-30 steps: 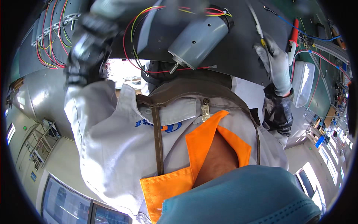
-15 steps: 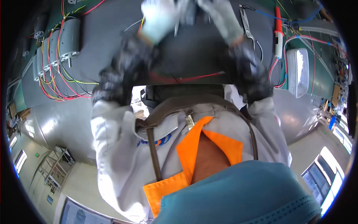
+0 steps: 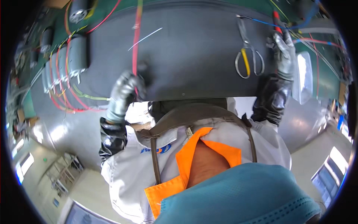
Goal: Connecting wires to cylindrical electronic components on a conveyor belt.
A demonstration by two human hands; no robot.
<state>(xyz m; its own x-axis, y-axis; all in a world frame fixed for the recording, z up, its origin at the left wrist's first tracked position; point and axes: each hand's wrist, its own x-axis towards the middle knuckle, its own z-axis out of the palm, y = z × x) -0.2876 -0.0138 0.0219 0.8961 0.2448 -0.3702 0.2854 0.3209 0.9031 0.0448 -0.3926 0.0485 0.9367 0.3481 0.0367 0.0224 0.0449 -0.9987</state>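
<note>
Wire (image 3: 136, 48), thin, red-coated, motion-blurred, stretches left of centre above the flat dark grey desk (image 3: 194, 63); long axis points away from the body. Left hand (image 3: 127, 86), grey-white gloved, is nearer: fingers curled, pinching the wire near its body-side end. Right hand (image 3: 284, 55), likewise gloved, lies well apart to the right, against a slim red-ended tool (image 3: 276, 18); grip unclear. Short white strand (image 3: 151, 35) slants beneath the wire; silver metal scissors with one yellow handle (image 3: 246, 44) lie between hands, nearer the right.
</note>
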